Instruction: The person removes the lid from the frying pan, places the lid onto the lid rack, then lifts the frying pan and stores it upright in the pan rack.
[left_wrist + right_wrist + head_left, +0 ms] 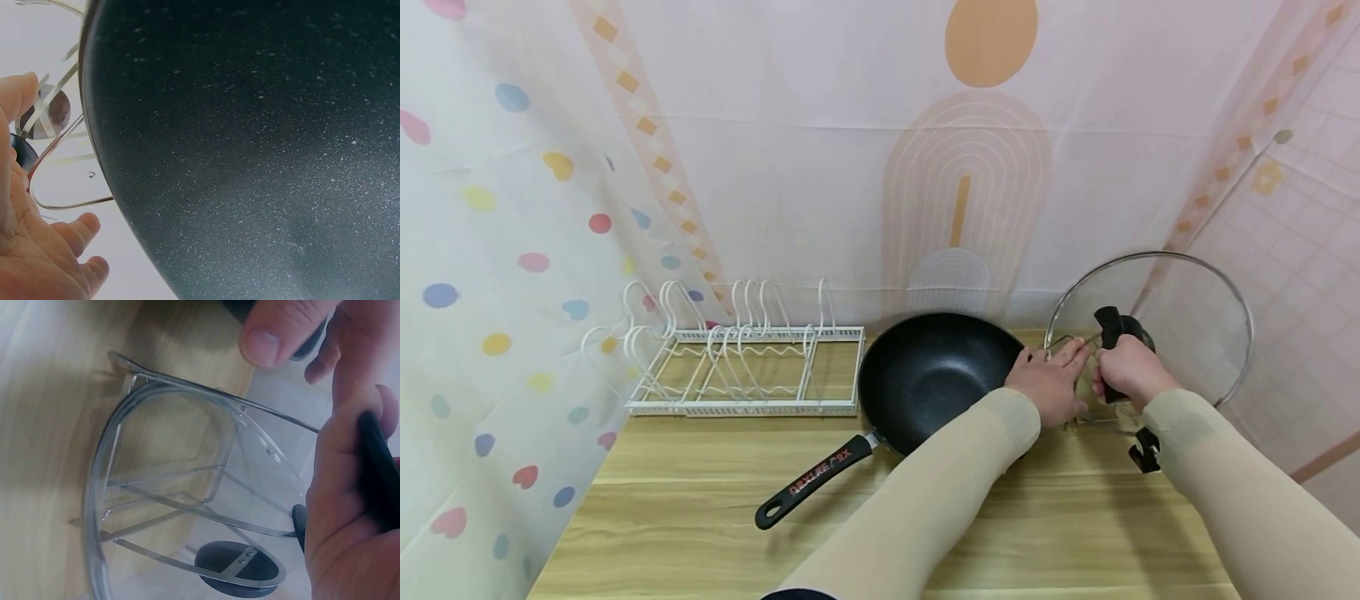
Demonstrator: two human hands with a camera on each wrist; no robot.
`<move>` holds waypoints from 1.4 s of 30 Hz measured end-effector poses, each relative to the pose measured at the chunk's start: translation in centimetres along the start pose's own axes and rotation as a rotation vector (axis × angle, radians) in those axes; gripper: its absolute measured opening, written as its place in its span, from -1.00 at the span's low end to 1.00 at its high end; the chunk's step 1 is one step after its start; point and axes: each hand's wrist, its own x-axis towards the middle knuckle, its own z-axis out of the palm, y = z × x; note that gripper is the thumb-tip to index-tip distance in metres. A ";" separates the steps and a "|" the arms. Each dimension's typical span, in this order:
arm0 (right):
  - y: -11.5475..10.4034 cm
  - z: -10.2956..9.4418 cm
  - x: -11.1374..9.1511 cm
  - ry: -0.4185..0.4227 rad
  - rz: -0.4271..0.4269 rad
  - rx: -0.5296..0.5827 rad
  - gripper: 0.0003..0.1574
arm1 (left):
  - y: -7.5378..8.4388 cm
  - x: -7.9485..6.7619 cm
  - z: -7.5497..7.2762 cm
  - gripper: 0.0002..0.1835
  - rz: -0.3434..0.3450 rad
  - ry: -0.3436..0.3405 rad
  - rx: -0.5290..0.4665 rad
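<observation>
My right hand (1131, 371) grips the black handle (1107, 321) of a large glass lid with a metal rim (1248, 333). The lid stands tilted upright at a metal wire rack (200, 515), its rim close along the wires in the right wrist view. My left hand (1051, 385) reaches to the rack's left side, fingers mostly straight, beside the far right of a black frying pan (936, 383). In the left wrist view the left fingers (78, 232) lie spread by a rack wire (72, 205). Part of the rack is hidden behind both hands.
Left of the pan, a white wire dish rack (741, 408) with looped dividers sits on the wooden table (700, 475). The pan's black handle (812, 483) points to the front left. A patterned curtain (790, 183) hangs behind. A black piece (1145, 452) is below the right hand.
</observation>
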 end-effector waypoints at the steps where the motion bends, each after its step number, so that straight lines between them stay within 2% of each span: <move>1: -0.1 0.0 0.0 -0.005 0.005 0.000 -0.37 | 0.0 -0.1 0.0 -0.06 0.001 0.001 -0.001; 7: -0.4 -0.2 0.1 -0.015 0.022 0.015 -0.54 | 0.0 -0.2 -0.2 -0.06 0.004 0.007 0.002; 12: -0.5 -0.3 0.0 -0.030 0.018 0.041 -0.42 | 0.0 -0.2 -0.2 -0.06 -0.003 0.005 0.009; 15: -0.6 -0.3 0.0 -0.032 0.022 0.049 -0.42 | 0.0 -0.1 -0.1 -0.06 -0.003 0.000 0.000; 22: -0.8 -0.3 -0.1 -0.030 0.044 0.045 -0.67 | 0.1 0.4 0.2 -0.06 -0.004 -0.002 -0.004; 42: -0.7 -0.1 0.0 -0.040 0.049 0.076 -0.62 | 0.1 -0.1 -0.1 -0.07 -0.018 -0.022 -0.007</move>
